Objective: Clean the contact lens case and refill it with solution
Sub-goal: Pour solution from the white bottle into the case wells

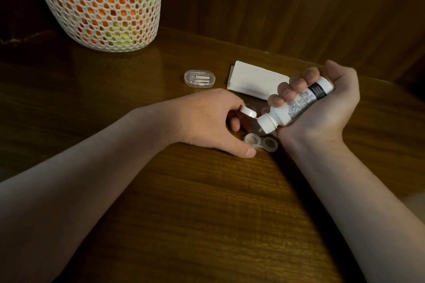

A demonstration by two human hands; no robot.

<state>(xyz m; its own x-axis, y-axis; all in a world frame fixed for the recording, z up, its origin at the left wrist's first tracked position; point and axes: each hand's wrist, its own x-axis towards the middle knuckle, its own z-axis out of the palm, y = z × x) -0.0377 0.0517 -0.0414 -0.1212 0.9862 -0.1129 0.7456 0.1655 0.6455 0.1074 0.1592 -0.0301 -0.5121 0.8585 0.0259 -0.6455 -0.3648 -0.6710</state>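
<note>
1. Hard to read: print on the white plastic solution bottle with black label band (296, 104) is too blurred to make out. Nozzle tip sits behind the bottle's neck collar, so I can't tell whether liquid is coming out.
2. Something small and purplish-clear lies on the table behind the flip cap, mostly blocked by fingers and bottle. Can't tell what it is.
3. Both forearms run out of frame at the bottom edge. White honeycomb-mesh basket (101, 4) is cut off at the top; orange and yellow contents show through the holes, not identifiable.
4. Right hand (322, 108): palm up, fingers curled round the bottle body, clamped on it. Bottle is tilted, neck pointing down and left, white hinged flip cap (248, 111) hanging open.
5. Left hand (207, 121): rests on the dark wooden table (207, 202), fingers curled loosely under, thumb tip flat on the wood just beside the case. Fingertips are hidden; can't tell if they hold anything.
6. Clear twin-well contact lens case (261, 143): on the table, both wells uncovered, directly under the bottle neck, between left thumb and right wrist.
7. Behind: small clear oval plastic box holding a white tool (200, 78), and a folded white tissue stack (255, 80) beside it, partly covered by the right fingers.
</note>
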